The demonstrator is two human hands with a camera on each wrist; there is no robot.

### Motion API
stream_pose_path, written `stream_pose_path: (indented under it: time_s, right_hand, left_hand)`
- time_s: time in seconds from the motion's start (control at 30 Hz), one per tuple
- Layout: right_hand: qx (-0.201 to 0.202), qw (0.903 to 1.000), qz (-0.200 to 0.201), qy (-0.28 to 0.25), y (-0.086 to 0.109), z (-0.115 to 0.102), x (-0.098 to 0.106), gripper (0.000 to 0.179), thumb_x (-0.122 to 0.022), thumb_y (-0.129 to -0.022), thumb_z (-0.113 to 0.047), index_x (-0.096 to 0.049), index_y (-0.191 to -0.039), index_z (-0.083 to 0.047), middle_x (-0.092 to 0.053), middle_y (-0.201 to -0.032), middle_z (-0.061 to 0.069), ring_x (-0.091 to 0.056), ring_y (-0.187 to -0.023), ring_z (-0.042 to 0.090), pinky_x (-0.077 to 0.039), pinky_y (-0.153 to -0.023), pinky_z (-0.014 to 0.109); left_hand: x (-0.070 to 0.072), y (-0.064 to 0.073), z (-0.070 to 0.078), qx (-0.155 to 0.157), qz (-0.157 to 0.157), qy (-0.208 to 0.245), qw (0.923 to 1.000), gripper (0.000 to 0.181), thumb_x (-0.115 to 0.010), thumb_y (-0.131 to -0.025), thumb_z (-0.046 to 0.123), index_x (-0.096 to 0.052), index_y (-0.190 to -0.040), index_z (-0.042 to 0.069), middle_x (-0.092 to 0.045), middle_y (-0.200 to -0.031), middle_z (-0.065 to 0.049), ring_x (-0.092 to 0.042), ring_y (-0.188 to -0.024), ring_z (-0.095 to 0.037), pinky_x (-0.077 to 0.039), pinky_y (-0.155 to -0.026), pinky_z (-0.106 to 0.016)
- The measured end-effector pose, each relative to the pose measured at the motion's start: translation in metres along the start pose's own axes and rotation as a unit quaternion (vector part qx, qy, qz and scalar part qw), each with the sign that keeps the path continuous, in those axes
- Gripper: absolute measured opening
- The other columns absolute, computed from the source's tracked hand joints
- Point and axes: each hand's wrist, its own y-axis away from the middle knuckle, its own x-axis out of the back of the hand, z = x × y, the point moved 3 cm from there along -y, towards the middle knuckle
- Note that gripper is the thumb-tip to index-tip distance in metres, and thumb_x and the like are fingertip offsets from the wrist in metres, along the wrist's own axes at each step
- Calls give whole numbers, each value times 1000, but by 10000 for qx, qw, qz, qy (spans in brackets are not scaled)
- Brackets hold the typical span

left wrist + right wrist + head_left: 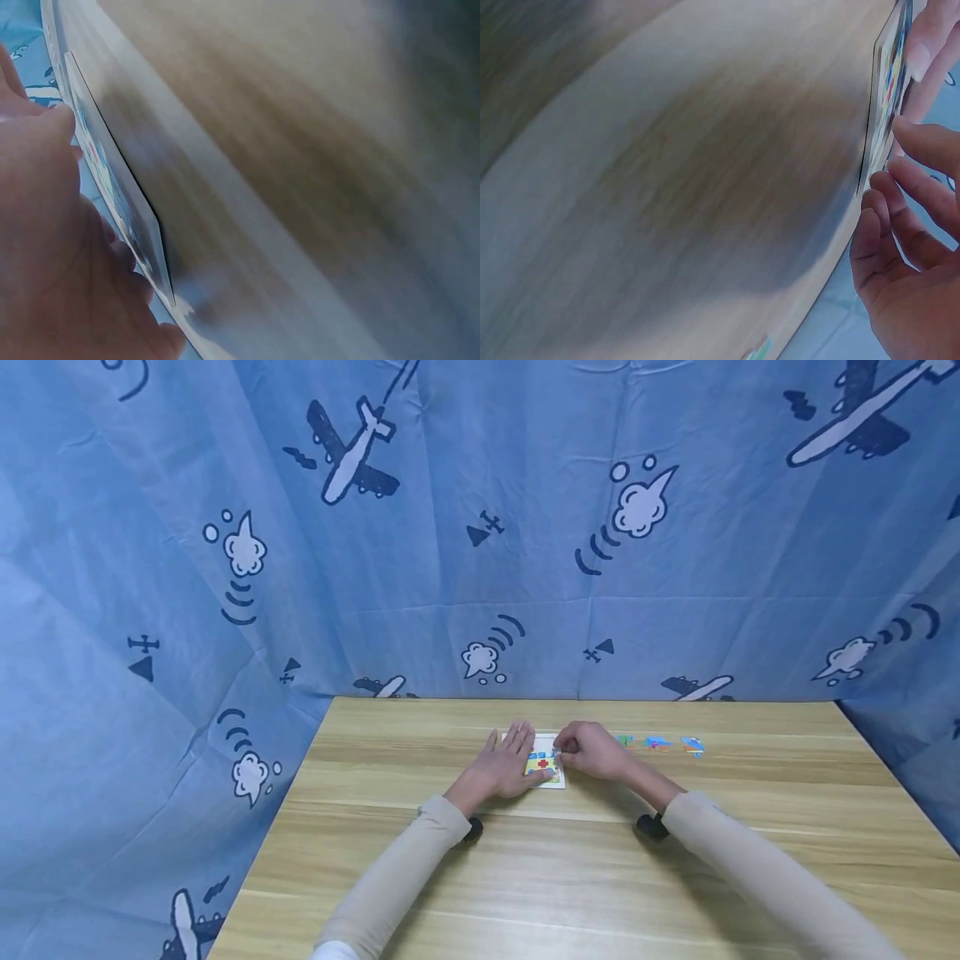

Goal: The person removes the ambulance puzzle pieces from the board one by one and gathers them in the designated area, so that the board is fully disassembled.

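Observation:
A white-bordered puzzle board lies on the table, with a yellow vehicle and a red cross in its picture. My left hand rests flat across its left side, fingers spread and thumb lying over the lower part. At the board's right edge my right hand has its thumb and curled forefinger together, pinching a small puzzle piece against the board. The fingers hide most of that piece. In the right wrist view the board appears edge-on beside the right fingertips.
Several loose puzzle pieces lie in a row right of my right hand, among them a blue and pink one and a blue one. The wooden table meets a blue curtain printed with airplanes at its back edge.

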Motion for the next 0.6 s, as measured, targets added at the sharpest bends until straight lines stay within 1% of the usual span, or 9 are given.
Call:
stream_pose_path:
  time_s: [0.07, 0.17, 0.23, 0.4, 0.5, 0.6]
  right_hand:
    - [60, 10000, -27, 72, -1, -2, -3, 20, -80, -89, -8, -78, -106, 2, -74, -95, 11, -61, -78, 10, -53, -70, 27]
    - [109, 9997, -84, 221, -3, -3, -6, 20, -80, -88, -7, -78, -106, 2, -75, -96, 10, -62, -79, 10, -54, -71, 27]
    - [99, 9995, -106, 273, -4, -3, -7, 20, -80, -88, -6, -78, -107, 1, -75, -98, 10, -63, -80, 11, -56, -73, 29]
    - [160, 9991, -211, 327, -6, -6, -8, 18, -77, -88, -1, -79, -107, 0, -76, -102, 11, -69, -88, 17, -60, -80, 37]
    - [227, 9988, -303, 326, -7, -8, -8, 19, -75, -88, 1, -79, -106, 0, -76, -102, 12, -70, -90, 20, -61, -81, 38]
    - [178, 9987, -391, 265, -8, -9, -9, 19, -75, -88, 2, -79, -106, 1, -76, -102, 13, -70, -91, 20, -61, -82, 38]
  left_hand:
    - [-1, -1, 1, 27, -110, 64, 9999, 89, -29, -108, 68, -3, -171, 11, 5, -180, -5, 3, -168, -22, -7, -137, -49]
    - [-9, -9, -1, 98, -261, 191, 9994, 90, -27, -107, 69, 3, -170, 13, 11, -179, -3, 9, -167, -21, -3, -137, -48]
    - [-13, -13, -2, 143, -370, 246, 9989, 90, -26, -107, 70, 7, -169, 13, 16, -178, -3, 13, -166, -21, 1, -137, -48]
    - [-22, -22, -5, 275, -453, 159, 9985, 92, -26, -106, 71, 9, -169, 14, 18, -177, -1, 16, -165, -20, 5, -136, -50]
    - [-23, -24, -4, 372, -463, 132, 9981, 92, -27, -106, 71, 9, -169, 14, 17, -177, -1, 16, -165, -19, 5, -136, -50]
    - [-23, -23, -3, 429, -453, 92, 9980, 92, -25, -106, 72, 10, -169, 15, 17, -177, 0, 15, -165, -19, 4, -136, -50]
